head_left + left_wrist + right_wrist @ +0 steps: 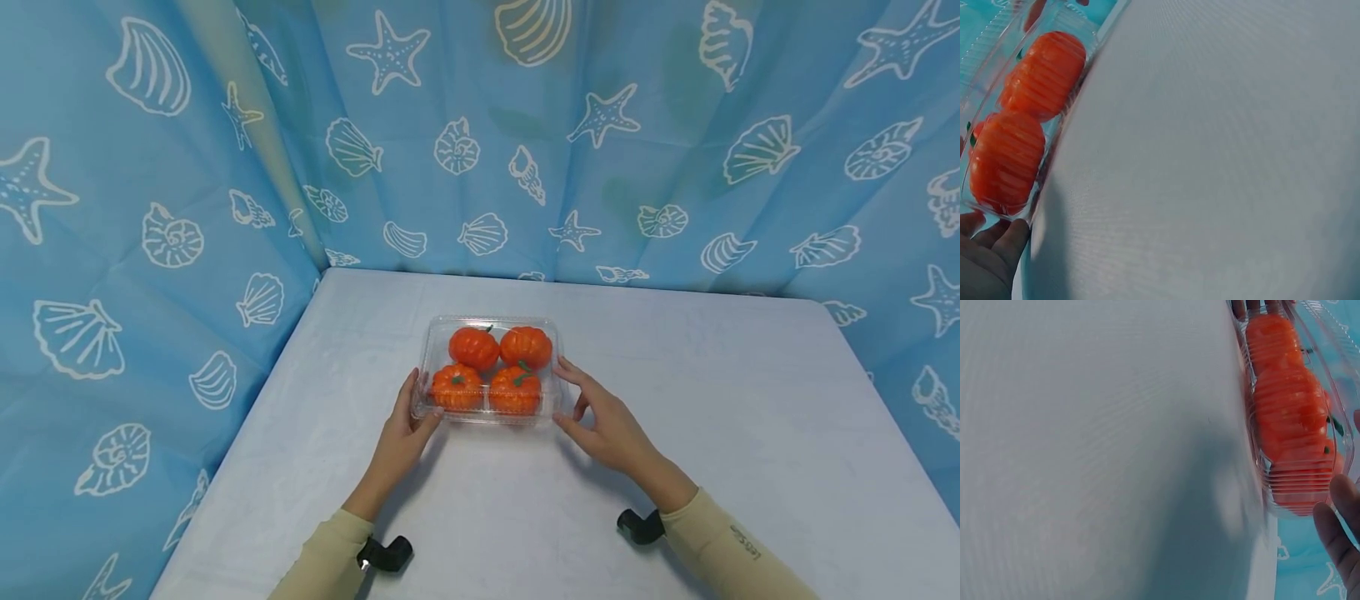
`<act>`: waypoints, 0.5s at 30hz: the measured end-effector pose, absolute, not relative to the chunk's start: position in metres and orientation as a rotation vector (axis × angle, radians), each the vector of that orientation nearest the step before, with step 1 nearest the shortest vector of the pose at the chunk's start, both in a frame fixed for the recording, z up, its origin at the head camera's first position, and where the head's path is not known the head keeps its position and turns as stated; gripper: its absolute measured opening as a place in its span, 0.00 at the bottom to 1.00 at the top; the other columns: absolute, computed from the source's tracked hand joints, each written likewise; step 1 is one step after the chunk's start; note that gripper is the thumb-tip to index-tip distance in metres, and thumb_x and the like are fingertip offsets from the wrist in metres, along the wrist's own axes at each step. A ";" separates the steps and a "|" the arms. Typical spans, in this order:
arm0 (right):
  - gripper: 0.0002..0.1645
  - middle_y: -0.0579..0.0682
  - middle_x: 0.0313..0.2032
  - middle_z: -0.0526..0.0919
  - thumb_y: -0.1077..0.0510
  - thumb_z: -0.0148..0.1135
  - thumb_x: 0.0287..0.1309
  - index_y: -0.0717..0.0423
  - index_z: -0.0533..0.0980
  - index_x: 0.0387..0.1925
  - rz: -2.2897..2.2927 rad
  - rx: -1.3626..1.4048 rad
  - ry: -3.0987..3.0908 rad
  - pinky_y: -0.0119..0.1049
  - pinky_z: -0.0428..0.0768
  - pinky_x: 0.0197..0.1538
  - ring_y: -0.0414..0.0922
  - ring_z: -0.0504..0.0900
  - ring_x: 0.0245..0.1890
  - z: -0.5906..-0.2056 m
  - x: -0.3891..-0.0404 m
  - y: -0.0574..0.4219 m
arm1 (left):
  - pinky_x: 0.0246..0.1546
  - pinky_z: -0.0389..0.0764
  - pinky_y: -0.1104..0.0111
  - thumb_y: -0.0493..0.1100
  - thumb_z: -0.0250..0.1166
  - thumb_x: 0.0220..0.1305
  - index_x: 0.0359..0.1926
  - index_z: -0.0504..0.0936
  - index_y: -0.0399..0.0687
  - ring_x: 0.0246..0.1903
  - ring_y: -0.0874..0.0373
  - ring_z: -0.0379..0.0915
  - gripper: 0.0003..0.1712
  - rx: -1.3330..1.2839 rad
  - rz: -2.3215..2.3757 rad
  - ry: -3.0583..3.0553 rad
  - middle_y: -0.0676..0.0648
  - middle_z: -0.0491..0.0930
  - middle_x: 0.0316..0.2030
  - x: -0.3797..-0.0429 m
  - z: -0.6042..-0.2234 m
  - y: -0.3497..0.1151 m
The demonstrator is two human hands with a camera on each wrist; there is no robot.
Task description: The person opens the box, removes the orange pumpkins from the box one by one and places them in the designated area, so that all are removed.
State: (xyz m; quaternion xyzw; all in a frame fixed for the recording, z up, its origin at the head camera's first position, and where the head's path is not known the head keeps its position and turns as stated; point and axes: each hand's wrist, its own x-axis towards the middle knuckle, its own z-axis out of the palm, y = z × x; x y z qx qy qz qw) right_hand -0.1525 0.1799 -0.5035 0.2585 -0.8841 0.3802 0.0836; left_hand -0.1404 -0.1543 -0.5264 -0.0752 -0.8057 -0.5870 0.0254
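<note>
A clear plastic box [498, 320] sits on the white table, holding several small orange pumpkins [459, 387] with green stems. My left hand [399, 440] grips its near left corner, thumb at the front edge and fingers along the left side. On the other side my right hand [609, 427] has its forefinger and thumb spread apart, their tips right at the right wall. In the right wrist view, the thumb tip lies close to the ribbed corner of the box. The left wrist view has the left fingertips [1015, 236] against the box's lower end.
White cloth covers the table [712, 400] around the box. A blue curtain [480, 150] with white shells and starfish hangs behind the table and along its left. Black cameras [386, 553] are strapped at both wrists, below beige sleeves [731, 546].
</note>
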 end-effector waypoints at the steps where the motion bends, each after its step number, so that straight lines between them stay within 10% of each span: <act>1: 0.43 0.53 0.76 0.63 0.58 0.70 0.61 0.47 0.63 0.75 1.132 0.778 -2.628 0.29 0.76 0.27 0.43 0.76 0.31 -0.504 -0.153 0.180 | 0.67 0.68 0.49 0.42 0.63 0.73 0.81 0.49 0.43 0.73 0.40 0.58 0.44 -0.229 -1.819 -2.492 0.36 0.55 0.77 -0.141 -0.527 -0.154; 15: 0.43 0.56 0.74 0.65 0.62 0.75 0.55 0.52 0.67 0.71 1.119 0.874 -2.537 0.48 0.85 0.45 0.51 0.78 0.47 -0.505 -0.159 0.185 | 0.63 0.74 0.49 0.43 0.63 0.74 0.81 0.47 0.45 0.71 0.40 0.63 0.45 -0.210 -1.835 -2.542 0.38 0.56 0.77 -0.142 -0.520 -0.154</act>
